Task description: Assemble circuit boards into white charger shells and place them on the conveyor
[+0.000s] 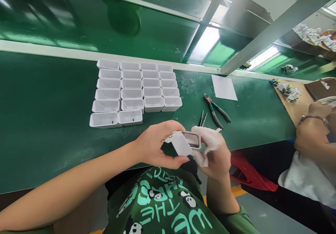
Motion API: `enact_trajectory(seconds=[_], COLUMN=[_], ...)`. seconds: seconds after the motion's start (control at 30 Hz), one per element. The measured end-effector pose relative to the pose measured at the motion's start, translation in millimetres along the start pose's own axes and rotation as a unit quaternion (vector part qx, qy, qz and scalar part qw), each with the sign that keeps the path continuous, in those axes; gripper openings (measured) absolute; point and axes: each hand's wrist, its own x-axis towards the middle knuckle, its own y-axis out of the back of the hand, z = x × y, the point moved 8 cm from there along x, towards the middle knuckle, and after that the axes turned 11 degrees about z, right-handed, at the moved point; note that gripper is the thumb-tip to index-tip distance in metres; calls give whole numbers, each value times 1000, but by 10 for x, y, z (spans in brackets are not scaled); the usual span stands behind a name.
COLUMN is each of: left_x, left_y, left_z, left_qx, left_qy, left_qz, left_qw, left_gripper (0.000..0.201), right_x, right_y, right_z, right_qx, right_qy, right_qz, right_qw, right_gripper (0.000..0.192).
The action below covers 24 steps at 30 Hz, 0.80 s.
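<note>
My left hand (160,143) is closed around a small flat white piece (181,143), which has little metal parts at its far left corner. In my right hand (219,158) is a hollow rectangular white housing (195,140), its open end turned toward the left hand. The white piece sits right at that opening; whether it is partly inside, I cannot tell. White cloth-like wrapping (211,137) covers the right thumb and fingertips. Tweezers (202,119) lie just beyond the right hand, beside green-handled pliers (215,111).
Several white rectangular housings (132,94) stand open end up in tight rows on the green bench (52,122). A white sheet (224,87) lies toward the back right. Cardboard (285,104) with small parts is farther right, near another person's arm (312,132). A metal post (267,27) rises behind.
</note>
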Motion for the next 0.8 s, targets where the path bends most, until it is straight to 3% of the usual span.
enact_trajectory(seconds=[0.1,0.27,0.37,0.47,0.67,0.8], left_x=[-8,-17,-7,-23,-122,-169], left_y=[-6,-7,66,112,-57,-73], left_z=[-9,-14,-35,-66,-38,-68], left_qx=[-5,-1,19,71,149,207], left_qy=[-3,-7,24,48,-53,-67], left_qz=[1,-1,45,75,-7,-28], left_qw=[1000,1000,998,994,987,976], left_gripper=[61,72,91,87,74,70], right_x=[-126,-90,255,860,2137,2434], right_y=[-17,-12,80,105,-595,-1093], right_z=[160,141,254,669,1884,2227], right_qx=[62,71,66,22,-144,-139], right_qy=[-72,-94,-108,-117,-167,-177], right_qz=[-9,-20,26,85,77,100], right_qw=[995,993,992,989,972,969], right_gripper=[74,68,76,77,70,49])
